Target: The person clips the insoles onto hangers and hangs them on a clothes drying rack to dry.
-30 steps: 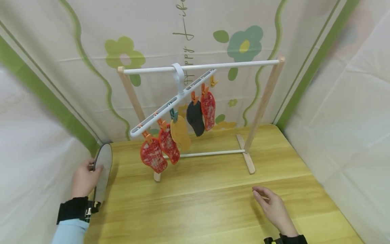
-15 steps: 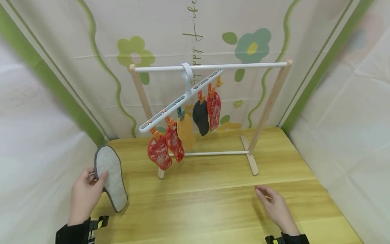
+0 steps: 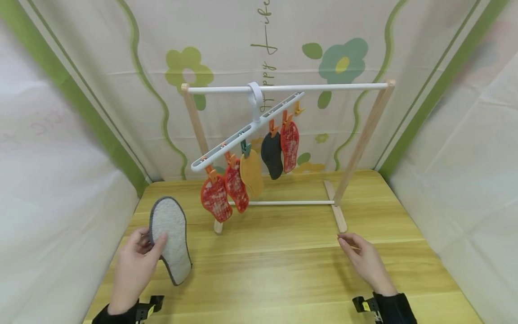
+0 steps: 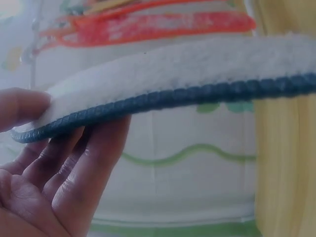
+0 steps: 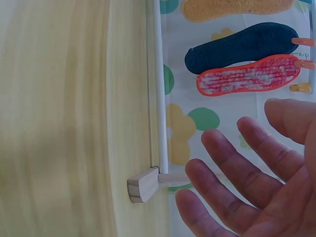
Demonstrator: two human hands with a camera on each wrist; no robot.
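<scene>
Moved: the left hand has carried the grey-edged, white fleecy insole in from the left edge of the yellow wooden table toward the front-left part, and turned it so its fleecy face shows; the right hand has barely shifted.
Left grip: thumb on the fleecy face and fingers behind, pinching the insole at its side, near the rounded end that points up.
Right grip: fingers spread and relaxed, holding nothing, over the table toward its right edge, near the foot of the wooden drying rack with its white rail.
Insole: held tilted above the front-left part of the table, well apart from the rack.
Done: five insoles already hang from orange and green pegs on the white slotted hanger, namely two red-patterned ones at the low end, a mustard one, a black one and another red-patterned one.
Left: I judge the fleecy insole is not yet pegged; an orange peg at the hanger's high end hangs free.
Head view only: the whole rack, both hands and their spacing.
Left wrist only: the stitched grey edge and pile thickness, seen edge-on.
Right wrist only: the open palm and the rack's wooden foot.
</scene>
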